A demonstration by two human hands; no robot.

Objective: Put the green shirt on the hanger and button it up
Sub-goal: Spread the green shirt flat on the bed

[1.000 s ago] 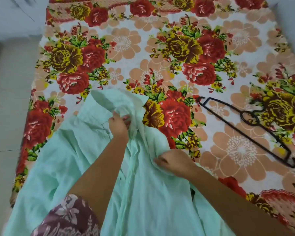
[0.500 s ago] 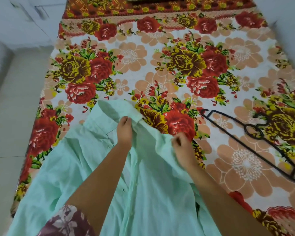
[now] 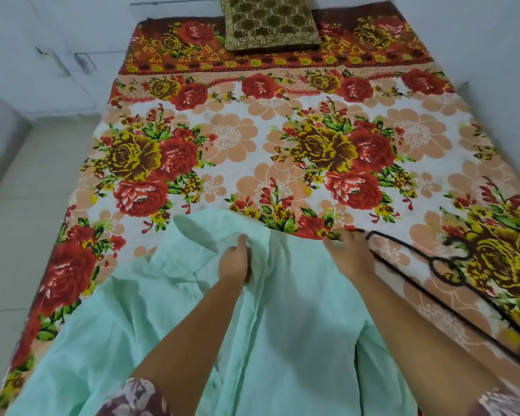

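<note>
Green shirt (image 3: 297, 340) spread open on floral bedsheet (image 3: 252, 139), collar away. Left hand (image 3: 234, 262) pinching placket, likely holding it flat. Right hand (image 3: 347, 250), fingers loose, resting at shoulder edge beside bare hanger (image 3: 445, 267).

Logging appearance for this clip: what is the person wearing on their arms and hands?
Both forearms are bare, with short sleeves in a dark maroon fabric printed with pale flowers: the left sleeve shows at the bottom edge, the right sleeve in the bottom corner. The left hand and right hand have no gloves; no rings, bangles or watch are visible.
</note>
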